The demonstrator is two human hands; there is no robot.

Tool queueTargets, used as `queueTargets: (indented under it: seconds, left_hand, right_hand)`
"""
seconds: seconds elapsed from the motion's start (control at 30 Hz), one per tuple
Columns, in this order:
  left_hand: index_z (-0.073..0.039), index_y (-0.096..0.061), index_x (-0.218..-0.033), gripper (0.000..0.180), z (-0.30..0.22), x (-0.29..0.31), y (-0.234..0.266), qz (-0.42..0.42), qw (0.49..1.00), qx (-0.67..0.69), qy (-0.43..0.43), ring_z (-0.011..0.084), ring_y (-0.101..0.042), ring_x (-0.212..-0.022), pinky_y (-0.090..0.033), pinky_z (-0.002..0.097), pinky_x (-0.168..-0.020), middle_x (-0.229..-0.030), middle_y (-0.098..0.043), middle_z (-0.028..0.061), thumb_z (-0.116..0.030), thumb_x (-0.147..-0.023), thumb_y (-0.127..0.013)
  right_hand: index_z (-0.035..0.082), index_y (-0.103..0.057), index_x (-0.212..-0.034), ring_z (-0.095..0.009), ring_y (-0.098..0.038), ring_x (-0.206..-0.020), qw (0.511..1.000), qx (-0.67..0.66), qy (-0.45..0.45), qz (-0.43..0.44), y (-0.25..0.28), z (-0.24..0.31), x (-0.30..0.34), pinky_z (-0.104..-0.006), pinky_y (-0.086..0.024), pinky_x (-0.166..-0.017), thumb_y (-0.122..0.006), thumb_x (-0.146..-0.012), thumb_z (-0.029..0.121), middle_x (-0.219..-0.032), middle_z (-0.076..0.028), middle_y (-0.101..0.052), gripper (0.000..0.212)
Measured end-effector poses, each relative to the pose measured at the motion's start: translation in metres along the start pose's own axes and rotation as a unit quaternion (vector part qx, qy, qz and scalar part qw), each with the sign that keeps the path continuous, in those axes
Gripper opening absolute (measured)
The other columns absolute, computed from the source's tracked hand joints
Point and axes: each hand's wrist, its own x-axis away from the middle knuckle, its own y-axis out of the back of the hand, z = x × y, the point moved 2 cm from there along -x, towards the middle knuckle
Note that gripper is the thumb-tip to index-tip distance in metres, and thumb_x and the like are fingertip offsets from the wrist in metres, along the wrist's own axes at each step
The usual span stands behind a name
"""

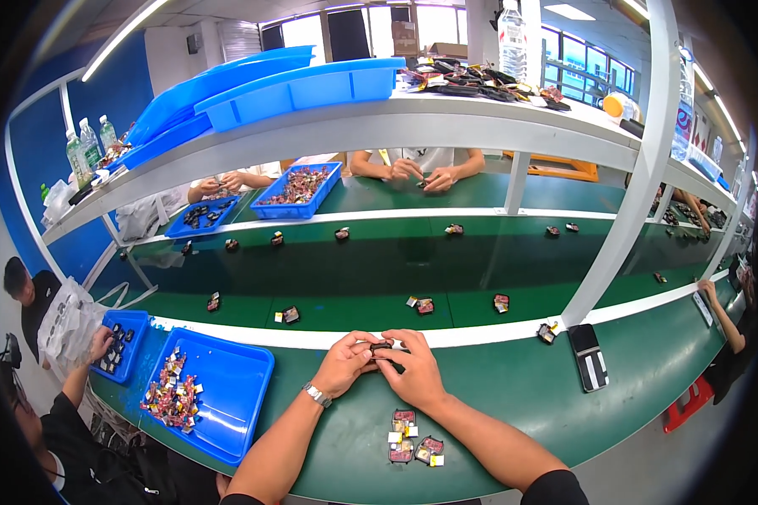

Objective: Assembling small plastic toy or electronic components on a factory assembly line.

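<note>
The head-worn fisheye camera looks forward and down from close above the green worktable [501, 383].

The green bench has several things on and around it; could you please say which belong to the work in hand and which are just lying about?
Likely in use:
dark part, in left hand and right hand
modules on the bench
blue tray, lower left

Probably just lying about:
black case, further right
bottle, on the shelf
white bag, far left

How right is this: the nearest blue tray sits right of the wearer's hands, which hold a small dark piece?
Only the side is wrong: the head view shows the nearest blue tray left of the left hand and right hand, which hold a small dark piece.
</note>
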Motion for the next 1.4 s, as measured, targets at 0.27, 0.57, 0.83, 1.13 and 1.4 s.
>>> queueTargets:
  seconds: [0.27, 0.57, 0.83, 1.13, 1.4]
  left_hand:
    - [-0.006, -0.051, -0.119, 0.025, 0.001, 0.0, -0.004, -0.019, 0.999, -0.025, 0.008, 0.0221, -0.06, -0.116, -0.05, 0.0382, -0.098, -0.129, -0.059, 0.0149, -0.011, -0.095, -0.059]
    - [-0.005, -0.051, -0.119, 0.024, 0.0, -0.002, -0.005, -0.054, 0.997, -0.054, -0.009, 0.022, -0.06, -0.115, -0.052, 0.0356, -0.095, -0.13, -0.058, 0.0174, -0.012, -0.097, -0.057]
    - [-0.006, -0.05, -0.124, 0.025, 0.0, -0.002, -0.009, -0.07, 0.995, -0.066, 0.015, 0.0169, -0.062, -0.108, -0.054, 0.0314, -0.091, -0.119, -0.064, 0.0115, -0.007, -0.099, -0.049]
    - [-0.005, -0.052, -0.123, 0.024, -0.003, -0.002, -0.012, -0.077, 0.993, -0.082, 0.023, 0.0165, -0.063, -0.107, -0.054, 0.0315, -0.091, -0.117, -0.064, 0.0103, -0.003, -0.099, -0.047]
    - [-0.004, -0.052, -0.122, 0.023, -0.002, -0.003, -0.012, -0.068, 0.995, -0.066, 0.025, 0.0166, -0.063, -0.107, -0.055, 0.032, -0.091, -0.117, -0.064, 0.0103, -0.004, -0.099, -0.047]
  right_hand:
    - [0.012, -0.074, -0.095, -0.025, -0.055, -0.11, 0.997, -0.042, -0.066, -0.005, -0.006, -0.011, 0.006, -0.0357, -0.051, -0.087, -0.073, -0.076, 0.003, -0.118, -0.005, -0.062, 0.021]
    - [0.009, -0.071, -0.101, -0.031, -0.047, -0.124, 0.996, -0.048, -0.043, 0.067, -0.001, -0.012, -0.006, -0.0402, -0.046, -0.097, -0.067, -0.081, 0.005, -0.13, -0.011, -0.055, 0.02]
    - [0.004, -0.068, -0.092, -0.026, -0.06, -0.097, 1.0, -0.012, -0.011, -0.013, -0.001, -0.004, -0.004, -0.0327, -0.055, -0.076, -0.07, -0.077, -0.001, -0.109, -0.011, -0.059, 0.016]
    - [0.003, -0.065, -0.09, -0.026, -0.061, -0.09, 0.999, 0.027, 0.025, -0.015, -0.001, -0.008, -0.005, -0.0337, -0.054, -0.069, -0.071, -0.074, -0.002, -0.099, -0.01, -0.06, 0.017]
    - [0.003, -0.065, -0.087, -0.025, -0.063, -0.085, 0.997, 0.078, 0.026, -0.013, -0.002, -0.005, -0.005, -0.0341, -0.054, -0.069, -0.074, -0.072, 0.0, -0.096, -0.009, -0.061, 0.018]
